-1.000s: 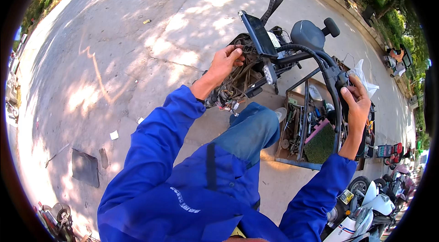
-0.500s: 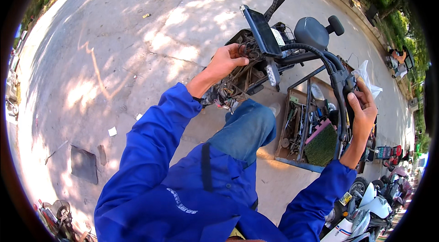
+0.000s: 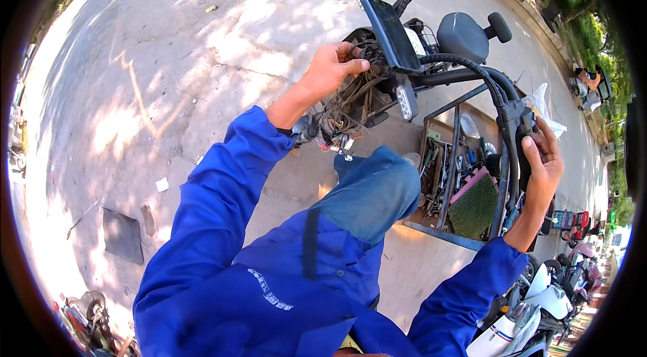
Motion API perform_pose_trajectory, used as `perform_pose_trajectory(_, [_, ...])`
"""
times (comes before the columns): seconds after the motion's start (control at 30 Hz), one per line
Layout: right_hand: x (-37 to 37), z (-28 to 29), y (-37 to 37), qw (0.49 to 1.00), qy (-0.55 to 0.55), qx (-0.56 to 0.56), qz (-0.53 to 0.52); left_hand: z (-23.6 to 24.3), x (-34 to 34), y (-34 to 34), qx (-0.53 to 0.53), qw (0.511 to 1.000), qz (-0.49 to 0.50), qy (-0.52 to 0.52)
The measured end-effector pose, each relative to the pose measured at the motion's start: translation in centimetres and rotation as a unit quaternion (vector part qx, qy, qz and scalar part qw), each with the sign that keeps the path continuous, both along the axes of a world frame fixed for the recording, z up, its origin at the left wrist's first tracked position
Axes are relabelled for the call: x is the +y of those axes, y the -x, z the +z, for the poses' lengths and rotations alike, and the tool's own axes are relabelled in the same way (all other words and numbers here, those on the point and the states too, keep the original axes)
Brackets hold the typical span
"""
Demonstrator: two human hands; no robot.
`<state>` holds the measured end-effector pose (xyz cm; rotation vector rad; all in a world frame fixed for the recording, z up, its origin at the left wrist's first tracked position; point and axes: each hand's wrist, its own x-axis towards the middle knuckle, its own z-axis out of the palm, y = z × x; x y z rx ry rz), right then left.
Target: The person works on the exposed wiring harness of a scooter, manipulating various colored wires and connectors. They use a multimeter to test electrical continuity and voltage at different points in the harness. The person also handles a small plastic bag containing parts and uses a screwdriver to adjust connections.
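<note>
Sunlit pavement [image 3: 168, 26] is spread around a stripped vehicle [image 3: 445, 78]. Its wires [image 3: 354, 97], left of the dark panel [image 3: 392, 33], are reached by the left hand [image 3: 327, 72], thumb straighter than a second ago; handling seems continued, though whether one is pinched cannot be told. The black handle [image 3: 524, 167] is loosely clasped by the right hand [image 3: 544, 160]

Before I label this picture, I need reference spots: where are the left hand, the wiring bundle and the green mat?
Left hand [image 3: 328, 72], head view: middle of its back.
Wiring bundle [image 3: 355, 97], head view: its tangled middle.
Green mat [image 3: 474, 209], head view: centre of its textured face.
</note>
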<state>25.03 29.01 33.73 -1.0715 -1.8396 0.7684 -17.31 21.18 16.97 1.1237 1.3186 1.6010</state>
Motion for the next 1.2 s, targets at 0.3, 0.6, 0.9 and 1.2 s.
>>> perform_pose_trajectory(0.3, [-0.4, -0.3, 0.1, 0.999, -0.039, -0.013, -0.021, -5.4, -3.1, -3.6, 0.100, 0.989, 0.037, 0.104])
perform_pose_trajectory(0.6, [-9.1, -8.3, 3.6, 0.891, -0.370, -0.008, -0.261, -12.8, -9.8, -8.9, 0.050, 0.980, 0.111, 0.156])
perform_pose_trajectory(0.9, [-15.9, -19.9, 15.9, 0.937, 0.250, 0.240, 0.049, -16.8, -12.5, -8.8, -0.075, 0.954, 0.225, 0.185])
perform_pose_trajectory(1.2, [-9.7, -30.7, 22.3, 0.922, 0.369, 0.117, 0.023, -16.6, -13.3, -9.2, -0.088, 0.949, 0.215, 0.214])
